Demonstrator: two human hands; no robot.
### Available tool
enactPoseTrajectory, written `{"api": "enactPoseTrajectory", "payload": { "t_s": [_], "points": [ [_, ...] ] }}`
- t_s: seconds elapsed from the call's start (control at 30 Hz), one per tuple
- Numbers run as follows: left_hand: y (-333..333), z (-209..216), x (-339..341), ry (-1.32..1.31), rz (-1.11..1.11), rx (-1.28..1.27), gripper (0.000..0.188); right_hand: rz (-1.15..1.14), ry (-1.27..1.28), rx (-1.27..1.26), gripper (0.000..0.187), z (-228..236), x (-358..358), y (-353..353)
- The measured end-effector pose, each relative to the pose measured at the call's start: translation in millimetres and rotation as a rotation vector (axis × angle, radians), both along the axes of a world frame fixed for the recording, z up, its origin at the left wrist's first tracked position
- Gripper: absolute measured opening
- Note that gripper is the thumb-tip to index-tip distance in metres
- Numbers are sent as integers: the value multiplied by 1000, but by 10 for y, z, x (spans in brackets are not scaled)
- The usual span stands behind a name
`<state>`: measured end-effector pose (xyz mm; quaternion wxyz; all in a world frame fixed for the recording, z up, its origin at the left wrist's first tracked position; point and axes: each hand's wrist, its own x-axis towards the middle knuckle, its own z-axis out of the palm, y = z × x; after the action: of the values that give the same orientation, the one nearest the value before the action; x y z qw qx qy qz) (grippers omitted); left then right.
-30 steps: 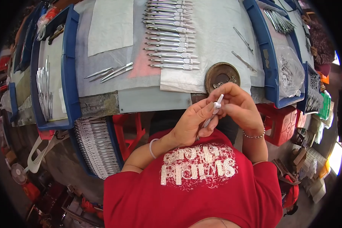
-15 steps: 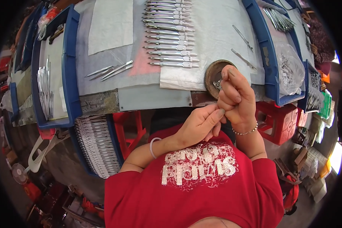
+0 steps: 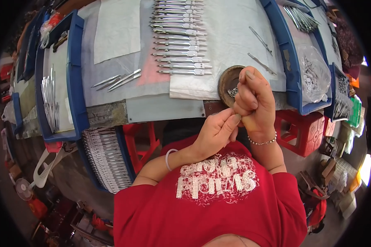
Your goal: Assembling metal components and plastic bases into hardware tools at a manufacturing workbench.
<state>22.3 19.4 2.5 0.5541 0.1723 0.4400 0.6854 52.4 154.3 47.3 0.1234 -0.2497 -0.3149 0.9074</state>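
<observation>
In front of my chest, just over the table's near edge, my two hands meet. My left hand [image 3: 217, 136] is pinched closed, its thumb and fingertips against the base of the other hand's fingers. My right hand [image 3: 257, 103] is raised with its fingers curled and closed. Whatever lies between the fingers is hidden. Right behind my right hand stands a round brown bowl [image 3: 223, 87] holding small metal parts. Left of the bowl runs a column of metal drawing compasses [image 3: 183, 54], laid side by side with their pale hinge ends to the right.
Loose metal legs [image 3: 118, 80] lie on the left of the table, two thin pieces [image 3: 261, 63] on the right. Blue trays flank the work area: the left tray [image 3: 75, 74] holds metal rods, the right tray [image 3: 293, 78] a bag of small parts. Red stools [image 3: 303, 133] stand below.
The view has shifted slightly. My hands stay pressed together in nearly the same place, with only a small movement of the fingers.
</observation>
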Motion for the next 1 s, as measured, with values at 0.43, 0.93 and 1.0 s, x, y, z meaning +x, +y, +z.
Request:
{"api": "enactPoseTrajectory", "payload": {
  "t_s": [0.43, 0.93, 1.0],
  "points": [
    [-14, -214, -95, -934, -156, 43, 36, 36, -10, -121, 16, -281, -41, 139],
    [-199, 10, -465, -776, -51, -100, 22, 657, 172, 1720, 25, 395, -144, 44],
    [-267, 89, -559, -725, -77, -100, 21, 826, 326, 2032, 26, 476, -161, -17]
  ]
}}
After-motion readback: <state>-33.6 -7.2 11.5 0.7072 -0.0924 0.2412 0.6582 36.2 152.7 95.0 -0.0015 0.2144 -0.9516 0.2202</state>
